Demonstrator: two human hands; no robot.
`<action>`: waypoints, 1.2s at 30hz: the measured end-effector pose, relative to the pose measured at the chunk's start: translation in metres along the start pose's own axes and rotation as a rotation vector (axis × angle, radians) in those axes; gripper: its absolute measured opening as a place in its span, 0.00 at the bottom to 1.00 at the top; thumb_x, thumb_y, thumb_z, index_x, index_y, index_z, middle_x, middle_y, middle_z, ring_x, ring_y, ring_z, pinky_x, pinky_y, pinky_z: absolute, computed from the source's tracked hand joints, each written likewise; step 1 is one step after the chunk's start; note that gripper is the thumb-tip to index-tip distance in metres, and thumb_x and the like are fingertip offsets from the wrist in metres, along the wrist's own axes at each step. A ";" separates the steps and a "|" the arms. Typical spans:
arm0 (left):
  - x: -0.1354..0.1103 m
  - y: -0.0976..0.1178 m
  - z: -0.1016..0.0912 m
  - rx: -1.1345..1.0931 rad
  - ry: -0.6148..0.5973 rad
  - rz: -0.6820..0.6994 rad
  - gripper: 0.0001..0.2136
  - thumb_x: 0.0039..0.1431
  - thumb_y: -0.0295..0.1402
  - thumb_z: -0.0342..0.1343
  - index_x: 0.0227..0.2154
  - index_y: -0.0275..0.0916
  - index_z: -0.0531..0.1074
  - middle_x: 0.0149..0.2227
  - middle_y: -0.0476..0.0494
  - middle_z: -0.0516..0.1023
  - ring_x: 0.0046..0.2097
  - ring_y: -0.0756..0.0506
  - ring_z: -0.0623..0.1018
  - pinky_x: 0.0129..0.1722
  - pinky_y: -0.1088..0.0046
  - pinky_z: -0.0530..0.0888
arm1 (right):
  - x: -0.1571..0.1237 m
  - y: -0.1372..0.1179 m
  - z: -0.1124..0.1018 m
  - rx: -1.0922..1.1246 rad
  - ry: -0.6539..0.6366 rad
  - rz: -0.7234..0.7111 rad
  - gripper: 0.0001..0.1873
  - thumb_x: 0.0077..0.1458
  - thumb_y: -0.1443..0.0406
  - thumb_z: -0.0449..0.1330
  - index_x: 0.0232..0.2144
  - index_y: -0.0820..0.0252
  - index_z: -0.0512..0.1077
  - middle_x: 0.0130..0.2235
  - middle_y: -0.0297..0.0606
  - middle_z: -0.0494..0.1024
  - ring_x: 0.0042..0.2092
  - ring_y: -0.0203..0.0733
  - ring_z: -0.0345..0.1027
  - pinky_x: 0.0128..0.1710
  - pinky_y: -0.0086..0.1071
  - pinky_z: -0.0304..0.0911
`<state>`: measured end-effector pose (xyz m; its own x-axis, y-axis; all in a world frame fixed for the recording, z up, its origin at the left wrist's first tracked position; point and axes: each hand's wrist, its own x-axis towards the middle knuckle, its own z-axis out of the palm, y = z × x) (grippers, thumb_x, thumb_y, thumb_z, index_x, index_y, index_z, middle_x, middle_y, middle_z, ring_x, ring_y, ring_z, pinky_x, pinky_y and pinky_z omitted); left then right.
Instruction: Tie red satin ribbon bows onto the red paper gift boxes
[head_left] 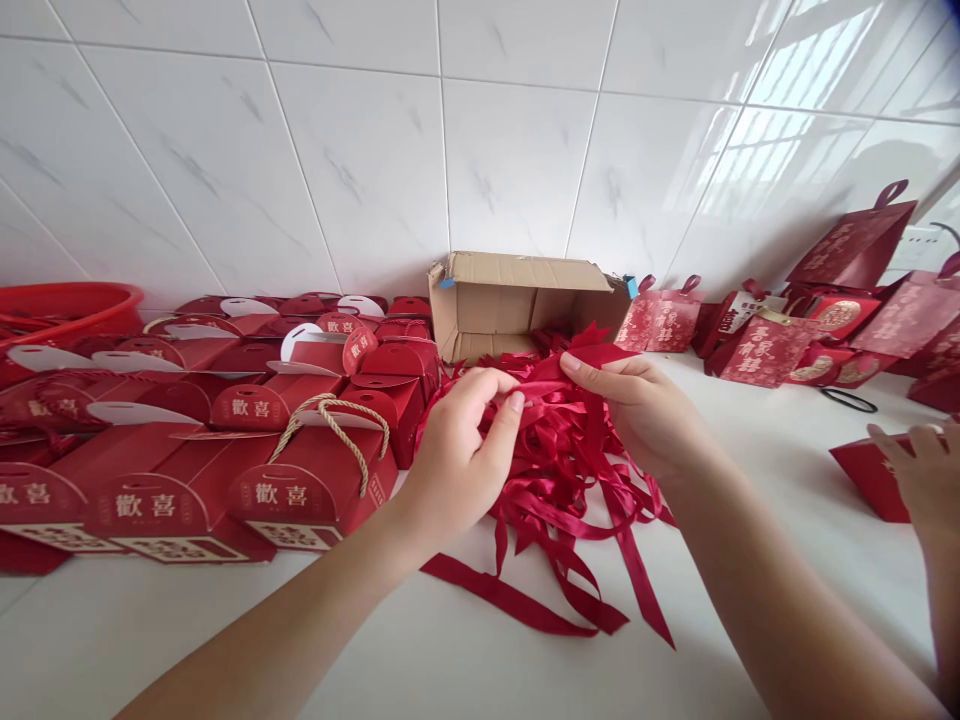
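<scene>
A dark red satin ribbon (551, 372) stretches between my two hands, above a loose heap of similar ribbons (559, 455) on the white surface. My left hand (469, 440) pinches it between thumb and bent fingers. On the other side my right hand (634, 400) grips a wider part of the ribbon, thumb on top. Several cut ends trail from the heap toward me. Behind the pile, an open cardboard box (487, 310) lies with its opening facing me, and some ribbon sits at its mouth.
Rows of red gift boxes (300, 490) fill the left, some with rope handles. A red basin (112, 300) stands at far left. Small red gift bags (772, 345) and a black loop (849, 400) lie at right. Another person's hand (926, 480) touches a red box (874, 475).
</scene>
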<state>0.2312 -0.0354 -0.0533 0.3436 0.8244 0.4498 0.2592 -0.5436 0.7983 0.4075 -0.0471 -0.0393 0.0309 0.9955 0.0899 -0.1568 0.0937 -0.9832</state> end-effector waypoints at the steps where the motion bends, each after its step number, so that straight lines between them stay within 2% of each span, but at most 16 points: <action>1: -0.001 0.000 0.000 -0.086 -0.030 -0.039 0.03 0.63 0.34 0.46 0.36 0.42 0.63 0.33 0.49 0.72 0.35 0.48 0.74 0.39 0.68 0.72 | 0.001 0.001 0.000 0.001 0.012 -0.002 0.18 0.45 0.56 0.69 0.13 0.57 0.71 0.18 0.33 0.70 0.23 0.34 0.63 0.27 0.32 0.61; 3: -0.001 0.001 0.000 -0.198 -0.031 -0.084 0.03 0.64 0.33 0.45 0.40 0.45 0.60 0.29 0.53 0.69 0.28 0.51 0.71 0.31 0.73 0.71 | 0.003 0.002 -0.001 0.003 0.051 -0.006 0.17 0.43 0.56 0.69 0.13 0.57 0.71 0.17 0.33 0.70 0.23 0.35 0.63 0.26 0.32 0.60; 5: -0.002 0.002 -0.001 -0.130 0.008 0.000 0.03 0.63 0.31 0.47 0.39 0.45 0.63 0.31 0.52 0.68 0.29 0.52 0.71 0.30 0.75 0.70 | 0.004 0.003 -0.002 0.013 0.093 -0.010 0.17 0.42 0.56 0.70 0.14 0.57 0.71 0.17 0.33 0.69 0.23 0.36 0.63 0.25 0.32 0.59; 7: -0.003 0.001 -0.001 0.083 0.033 0.150 0.05 0.60 0.29 0.50 0.35 0.43 0.70 0.34 0.49 0.66 0.32 0.52 0.70 0.31 0.75 0.69 | 0.003 0.002 -0.001 0.041 0.118 -0.013 0.17 0.41 0.57 0.71 0.13 0.58 0.71 0.17 0.33 0.70 0.22 0.35 0.62 0.24 0.31 0.58; 9: -0.005 -0.001 0.000 0.355 0.051 0.254 0.07 0.58 0.29 0.52 0.34 0.43 0.75 0.35 0.47 0.63 0.30 0.52 0.68 0.26 0.76 0.67 | 0.002 0.002 0.001 0.076 0.118 -0.010 0.18 0.41 0.58 0.71 0.12 0.59 0.69 0.18 0.32 0.69 0.22 0.33 0.61 0.23 0.30 0.58; 12: -0.005 -0.007 0.004 0.653 0.105 0.281 0.10 0.57 0.32 0.53 0.38 0.44 0.77 0.35 0.46 0.63 0.26 0.53 0.66 0.20 0.76 0.61 | -0.001 0.002 0.004 0.118 0.080 0.005 0.20 0.41 0.59 0.71 0.11 0.59 0.67 0.18 0.32 0.69 0.22 0.32 0.61 0.24 0.30 0.58; 14: -0.004 -0.009 0.005 0.716 0.157 0.290 0.09 0.57 0.36 0.53 0.33 0.41 0.78 0.33 0.46 0.63 0.26 0.52 0.66 0.19 0.77 0.59 | -0.002 0.004 0.007 0.142 0.050 0.003 0.20 0.42 0.60 0.71 0.11 0.60 0.66 0.18 0.32 0.68 0.22 0.33 0.62 0.25 0.30 0.59; 17: -0.001 -0.007 0.004 0.711 0.193 0.296 0.17 0.59 0.39 0.51 0.18 0.37 0.72 0.27 0.48 0.62 0.23 0.53 0.62 0.19 0.76 0.57 | -0.002 0.006 0.012 0.203 0.034 -0.016 0.18 0.44 0.61 0.70 0.13 0.61 0.68 0.20 0.33 0.70 0.25 0.34 0.65 0.26 0.30 0.61; 19: -0.001 -0.003 0.001 0.670 0.107 0.250 0.23 0.60 0.40 0.49 0.12 0.36 0.66 0.23 0.50 0.61 0.22 0.54 0.60 0.20 0.76 0.56 | 0.000 0.009 0.015 0.253 0.043 -0.039 0.13 0.46 0.62 0.69 0.18 0.61 0.72 0.24 0.35 0.74 0.28 0.37 0.69 0.27 0.30 0.63; 21: -0.003 0.001 -0.003 0.597 -0.073 0.163 0.24 0.60 0.42 0.49 0.10 0.37 0.62 0.21 0.51 0.60 0.20 0.54 0.59 0.20 0.75 0.56 | 0.003 0.012 0.017 0.288 0.048 -0.074 0.10 0.48 0.61 0.67 0.23 0.62 0.74 0.30 0.39 0.78 0.33 0.40 0.72 0.31 0.31 0.67; 24: -0.004 0.005 -0.013 0.481 -0.372 -0.009 0.22 0.58 0.44 0.51 0.11 0.39 0.64 0.16 0.52 0.60 0.17 0.53 0.60 0.17 0.75 0.54 | 0.011 0.017 0.011 0.280 0.065 -0.140 0.10 0.52 0.59 0.64 0.28 0.62 0.73 0.35 0.42 0.79 0.39 0.44 0.75 0.35 0.34 0.71; 26: -0.002 0.005 -0.022 0.449 -0.431 -0.096 0.20 0.57 0.45 0.52 0.14 0.41 0.68 0.13 0.52 0.62 0.14 0.52 0.59 0.15 0.74 0.52 | 0.018 0.018 0.001 0.265 0.140 -0.215 0.10 0.52 0.59 0.64 0.28 0.61 0.72 0.35 0.41 0.80 0.39 0.45 0.76 0.35 0.36 0.72; 27: 0.000 0.004 -0.029 0.452 -0.400 -0.120 0.18 0.57 0.45 0.53 0.15 0.42 0.70 0.12 0.52 0.63 0.13 0.52 0.59 0.14 0.74 0.51 | 0.022 0.017 -0.007 0.262 0.194 -0.264 0.09 0.52 0.60 0.64 0.28 0.60 0.71 0.36 0.40 0.80 0.39 0.45 0.76 0.35 0.36 0.73; 30: 0.007 0.003 -0.054 0.512 -0.176 -0.134 0.15 0.55 0.45 0.56 0.19 0.44 0.74 0.10 0.53 0.62 0.11 0.51 0.57 0.13 0.72 0.49 | 0.032 0.009 -0.035 0.259 0.326 -0.418 0.08 0.53 0.61 0.64 0.29 0.59 0.69 0.36 0.38 0.79 0.39 0.45 0.76 0.37 0.39 0.74; 33: 0.011 0.001 -0.085 0.696 -0.018 -0.168 0.14 0.53 0.46 0.58 0.20 0.43 0.75 0.09 0.54 0.61 0.11 0.52 0.56 0.13 0.73 0.47 | 0.036 -0.004 -0.061 0.296 0.420 -0.532 0.06 0.56 0.63 0.60 0.28 0.59 0.69 0.36 0.38 0.78 0.41 0.44 0.76 0.40 0.40 0.74; 36: 0.011 0.002 -0.107 0.766 0.055 -0.127 0.13 0.49 0.43 0.62 0.18 0.42 0.73 0.17 0.51 0.68 0.21 0.49 0.69 0.16 0.77 0.55 | 0.028 -0.017 -0.066 0.347 0.519 -0.558 0.09 0.59 0.67 0.55 0.26 0.61 0.69 0.36 0.41 0.77 0.42 0.44 0.75 0.41 0.41 0.73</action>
<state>0.1394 -0.0104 -0.0034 0.2293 0.8834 0.4088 0.8519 -0.3853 0.3548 0.4759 -0.0216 -0.0309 0.6314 0.6755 0.3808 -0.2762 0.6547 -0.7036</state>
